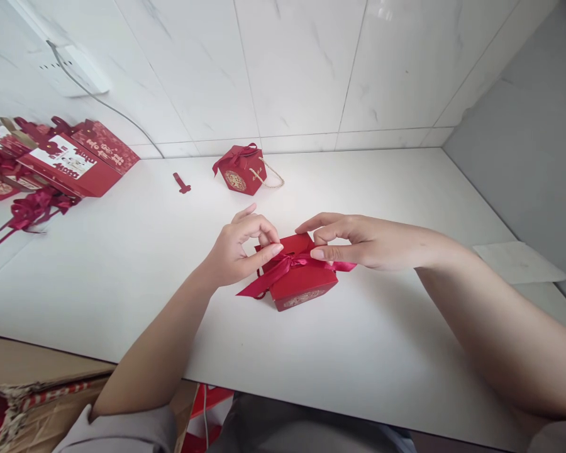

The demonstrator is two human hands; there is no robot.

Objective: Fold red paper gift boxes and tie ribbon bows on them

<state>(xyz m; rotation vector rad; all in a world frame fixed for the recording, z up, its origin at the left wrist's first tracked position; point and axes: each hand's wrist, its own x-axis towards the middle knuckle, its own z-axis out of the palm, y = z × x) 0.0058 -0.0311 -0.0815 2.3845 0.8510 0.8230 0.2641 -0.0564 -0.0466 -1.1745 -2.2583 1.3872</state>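
A red gift box (306,283) with a gold print on its near side sits on the white table. Across its top runs a shiny crimson ribbon (268,280), tied near the middle, with one tail out to the left and another to the right. My left hand (245,248) is closed, thumb and index fingertip pressed together by the knot; what lies between them is too small to make out. From the right, my right hand (353,242) pinches the ribbon between thumb and bent finger, its index finger reaching over the box's back edge.
Behind stands another red box (242,170) with a ribbon bow and a rope handle. A small dark red tag (182,183) lies left of it. Red packages (94,160) and a bundle of ribbons (33,211) crowd the far left. White paper (519,261) rests at the right.
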